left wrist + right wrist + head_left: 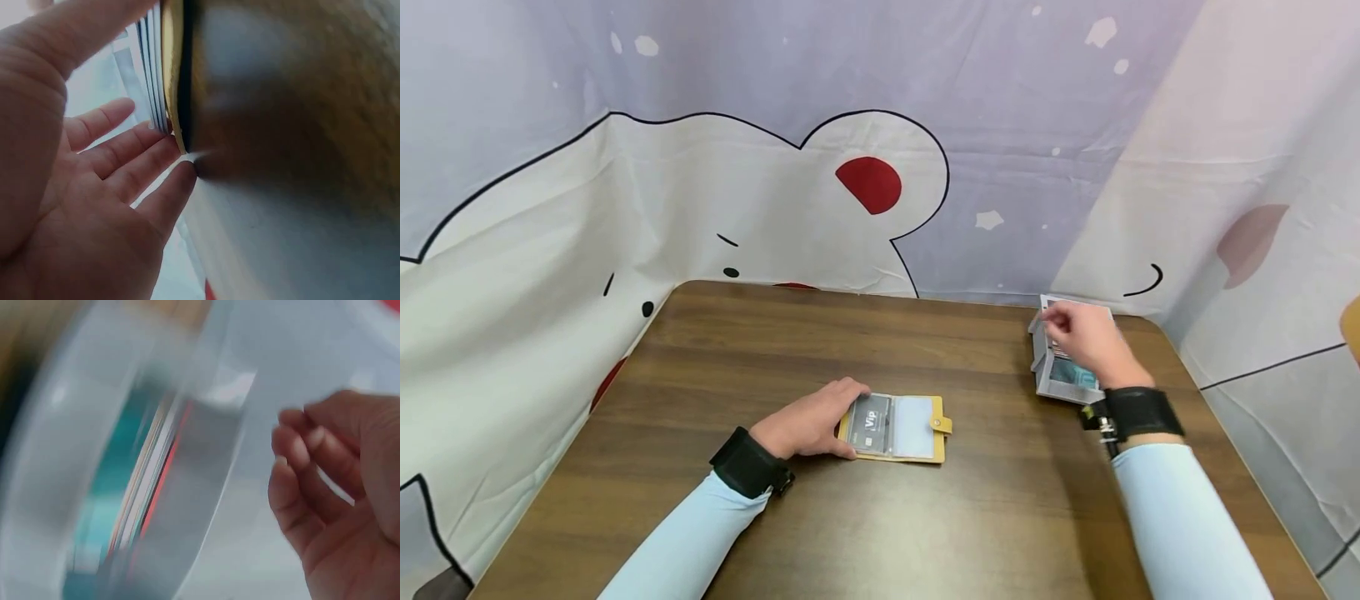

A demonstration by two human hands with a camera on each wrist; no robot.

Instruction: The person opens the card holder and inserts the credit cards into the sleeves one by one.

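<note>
A yellow card holder point(938, 446) lies spread on the wooden table point(1000, 517), its snap tab to the right. In its left page sits a grey card point(868, 423) marked "Vip"; the right page looks whitish. My left hand point(811, 418) holds the holder's left side, thumb at the near edge and fingers at the far edge. In the left wrist view its stacked sleeves point(150, 69) show edge-on. Over a grey box point(1060, 389) hovers my right hand point(1092, 340), fingers loosely curled and nothing between them. Upright cards point(150, 475) fill the box, blurred in the right wrist view.
A patterned cloth point(760, 200) hangs behind the table and along both its sides. The grey box stands near the table's far right corner, close to the cloth. Wood surface lies between the card holder and the box.
</note>
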